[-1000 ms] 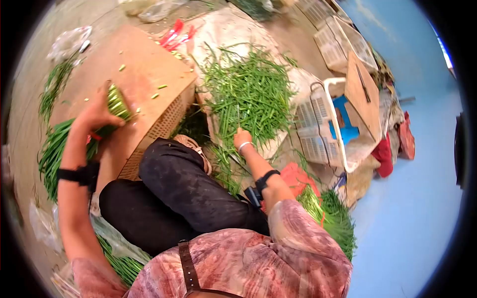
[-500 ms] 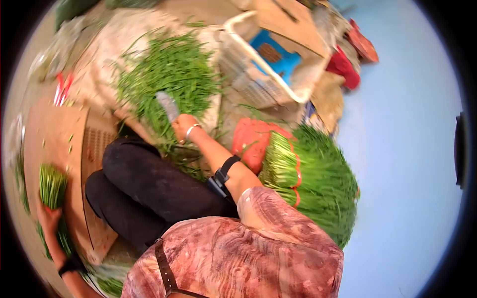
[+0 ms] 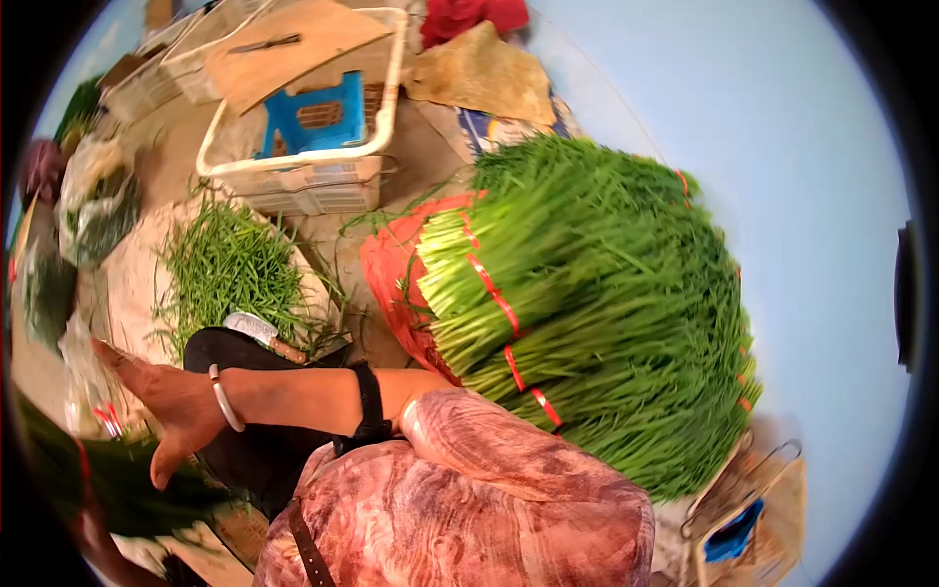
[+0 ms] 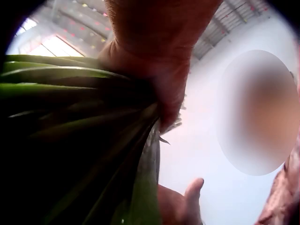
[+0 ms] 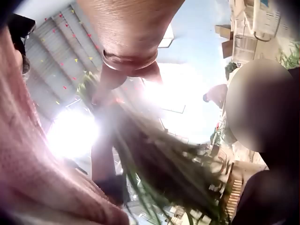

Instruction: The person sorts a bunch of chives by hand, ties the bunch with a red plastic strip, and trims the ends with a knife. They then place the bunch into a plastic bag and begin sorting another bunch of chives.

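Observation:
At the lower left of the head view, my left hand [image 3: 96,536] is partly in shadow, beside a dark bundle of long green stalks [image 3: 117,484]. In the left wrist view my left hand [image 4: 152,61] grips that bundle [image 4: 70,103]. My right hand [image 3: 176,406] is held above it with fingers extended and thumb spread, holding nothing. The right wrist view has the bundle [image 5: 159,154] below my right hand [image 5: 129,77]. A knife [image 3: 252,327] with a wooden handle lies by the dark trouser leg, at the edge of loose cut greens [image 3: 230,264].
Large tied bundles of greens [image 3: 597,313] lie on the right, with a red bag [image 3: 396,284] at their left. A white crate [image 3: 293,186] holding a blue stool [image 3: 318,115] stands behind, a board [image 3: 293,49] across it. Plastic bags [image 3: 98,201] are at the left.
The view has swung right. My right hand has let go of the knife and moved left over the legs, toward my left hand and its bundle. The bundle has been lifted off the board.

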Available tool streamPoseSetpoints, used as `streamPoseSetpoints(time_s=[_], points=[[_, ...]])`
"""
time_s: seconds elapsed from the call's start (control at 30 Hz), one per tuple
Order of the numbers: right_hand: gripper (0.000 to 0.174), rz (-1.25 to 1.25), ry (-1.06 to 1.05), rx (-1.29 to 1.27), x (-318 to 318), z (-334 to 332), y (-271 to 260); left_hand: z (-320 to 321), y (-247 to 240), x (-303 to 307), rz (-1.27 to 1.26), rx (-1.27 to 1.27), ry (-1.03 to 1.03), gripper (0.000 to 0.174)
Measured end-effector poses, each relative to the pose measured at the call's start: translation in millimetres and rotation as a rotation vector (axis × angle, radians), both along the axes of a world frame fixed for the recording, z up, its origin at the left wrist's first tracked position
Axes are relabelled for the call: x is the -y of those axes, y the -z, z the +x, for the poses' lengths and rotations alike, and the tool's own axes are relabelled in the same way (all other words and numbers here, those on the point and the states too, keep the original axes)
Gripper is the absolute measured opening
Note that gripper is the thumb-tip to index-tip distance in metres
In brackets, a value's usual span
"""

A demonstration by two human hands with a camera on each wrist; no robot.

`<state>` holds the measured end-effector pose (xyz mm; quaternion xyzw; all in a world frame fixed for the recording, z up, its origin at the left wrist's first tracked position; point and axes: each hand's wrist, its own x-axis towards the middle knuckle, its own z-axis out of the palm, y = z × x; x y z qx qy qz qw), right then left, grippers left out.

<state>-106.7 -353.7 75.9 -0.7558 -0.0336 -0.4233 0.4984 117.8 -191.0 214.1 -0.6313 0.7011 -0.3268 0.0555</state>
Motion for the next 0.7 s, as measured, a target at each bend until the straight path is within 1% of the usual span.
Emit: streamPoseSetpoints(time_s=[0.03, 0.07, 0.1, 0.17, 0.2, 0.23, 0.27, 0.3, 0.33, 0.37, 0.4, 0.43, 0.47, 0.5, 0.53, 0.57, 0.6, 0.63, 0.67, 0.7], points=[[0.151, 0.025, 0.006, 0.058, -1.2, -6.9, -7.8, -60.9, -13.7, 36.0, -0.118, -0.857, -0.028, 0.064], [0.152, 0.015, 0.051, 0.089, -3.1, -19.0, -18.8, -107.5, -22.4, 69.3, -0.159, -0.996, 0.051, 0.07], [0.149, 0.001, 0.162, 0.231, -6.6, -28.1, -28.2, -154.3, -32.8, 91.9, -0.201, -0.953, 0.142, 0.076], [0.142, 0.325, 0.158, 0.45, -0.4, -42.4, -33.5, -177.3, -29.5, 144.7, 0.174, -1.3, 0.204, 0.073], [0.132, 0.452, 0.284, 0.439, 5.3, -62.4, -30.9, -200.6, -29.5, 156.3, 0.181, -1.201, 0.316, 0.082], [0.123, 0.434, 0.401, 0.531, 15.7, -79.6, -30.5, -239.0, -32.7, 160.4, 0.184, -1.104, 0.432, 0.091], [0.11, 0.348, 0.687, 0.532, 19.7, -103.3, -31.5, -268.8, -34.5, 162.9, 0.173, -0.995, 0.626, 0.103], [0.104, 0.306, 0.805, 0.516, 16.3, -133.5, -35.0, -292.0, -34.4, 164.5, 0.161, -0.879, 0.812, 0.115], [0.093, 0.37, 0.813, 0.545, 13.4, -160.1, -34.4, -309.7, -30.2, 168.8, 0.187, -0.885, 0.925, 0.119], [0.067, 0.403, 0.668, 0.78, 2.8, -188.3, -41.1, -323.1, -24.7, 172.5, 0.211, -0.888, 1.03, 0.123], [0.061, 0.386, 0.677, 0.732, -3.4, -220.6, -35.3, -331.1, -20.3, 177.3, 0.336, -0.92, 1.043, 0.128], [0.058, 0.621, 0.763, 0.703, -27.7, -253.7, -33.5, -341.1, -11.3, 178.2, 0.461, -1.061, 1.069, 0.13], [0.054, 0.551, 0.852, 0.658, -43.7, -291.7, -34.0, -345.7, -2.0, 178.0, 0.643, -1.17, 1.053, 0.129], [0.05, 0.551, 1.082, 0.596, -68.9, -324.2, -36.5, -346.7, 4.5, 177.0, 0.832, -1.274, 1.025, 0.128], [0.045, 0.493, 1.191, 0.436, -94.4, -366.2, -36.0, -346.1, 5.4, 174.2, 1.055, -1.291, 0.93, 0.123], [0.04, 0.396, 1.252, 0.212, -120.6, -423.8, -24.6, -342.9, 21.6, 180.7, 1.093, -1.319, 0.933, 0.119], [0.035, 0.339, 1.548, 0.139, -154.1, -448.6, -37.4, -343.0, 28.6, 183.2, 1.077, -1.292, 0.871, 0.118], [0.034, 0.351, 1.654, 0.358, -179.7, -478.7, -44.2, -344.4, 35.1, 186.5, 1.063, -1.266, 0.808, 0.118], [0.031, 0.489, 1.477, 0.515, -206.9, -540.5, -39.7, -342.1, 43.5, 194.0, 1.091, -1.295, 0.793, 0.113], [0.029, 0.627, 1.681, 0.297, -234.2, -554.5, -79.8, -336.3, 53.0, 205.0, 1.116, -1.323, 0.772, 0.108]])
